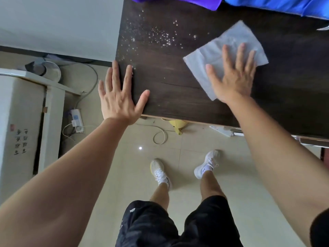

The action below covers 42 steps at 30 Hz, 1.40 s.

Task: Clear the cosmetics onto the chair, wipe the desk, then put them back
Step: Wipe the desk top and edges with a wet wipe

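Observation:
The dark wooden desk [178, 93] fills the upper right of the head view. My right hand [233, 75] lies flat with spread fingers on a pale wipe [236, 41], pressing it against the desk top. My left hand [119, 97] rests open on the desk's near left corner, fingers straight, partly over the left edge. White specks and droplets [156, 36] are scattered over the desk's far left part. No cosmetics show in this view.
Purple cloth [178, 1] and blue cloth [277, 4] lie along the desk's far edge. A white cabinet [23, 111] stands at the left. A power strip [76, 120] and cables lie on the tiled floor, and a yellow object [178, 124] sits under the desk edge.

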Each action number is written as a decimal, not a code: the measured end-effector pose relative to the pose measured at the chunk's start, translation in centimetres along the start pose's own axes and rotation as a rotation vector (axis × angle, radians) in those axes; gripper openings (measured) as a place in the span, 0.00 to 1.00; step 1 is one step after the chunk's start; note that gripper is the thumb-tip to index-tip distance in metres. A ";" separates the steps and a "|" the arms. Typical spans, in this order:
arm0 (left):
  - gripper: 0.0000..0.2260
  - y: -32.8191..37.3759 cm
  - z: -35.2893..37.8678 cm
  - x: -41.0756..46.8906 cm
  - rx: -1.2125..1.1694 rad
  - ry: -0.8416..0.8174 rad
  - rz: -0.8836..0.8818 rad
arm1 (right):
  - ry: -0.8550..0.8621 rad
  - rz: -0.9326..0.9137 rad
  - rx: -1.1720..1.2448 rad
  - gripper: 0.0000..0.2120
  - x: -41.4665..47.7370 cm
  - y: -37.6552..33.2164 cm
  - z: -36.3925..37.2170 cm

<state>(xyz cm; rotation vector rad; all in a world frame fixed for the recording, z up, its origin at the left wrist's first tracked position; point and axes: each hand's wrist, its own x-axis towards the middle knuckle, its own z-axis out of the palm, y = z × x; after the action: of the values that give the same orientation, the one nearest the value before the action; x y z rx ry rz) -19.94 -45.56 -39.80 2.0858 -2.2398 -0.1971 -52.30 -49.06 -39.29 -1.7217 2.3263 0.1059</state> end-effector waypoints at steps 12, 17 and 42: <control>0.37 -0.3 0.1 0.1 -0.025 0.003 0.027 | 0.075 -0.312 0.036 0.38 -9.3 -11.3 3.7; 0.37 -0.4 0.2 0.1 -0.018 0.017 0.020 | -0.002 -0.372 -0.031 0.39 -2.3 -11.6 2.0; 0.42 2.3 -0.3 2.0 -0.061 0.019 -0.242 | -0.022 -0.553 -0.053 0.38 6.0 -13.6 -0.6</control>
<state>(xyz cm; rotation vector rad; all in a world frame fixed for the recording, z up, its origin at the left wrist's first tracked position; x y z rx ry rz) -22.29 -47.39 -39.28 2.3107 -1.9402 -0.2541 -41.12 -58.84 -38.93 -2.3008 1.7619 0.0848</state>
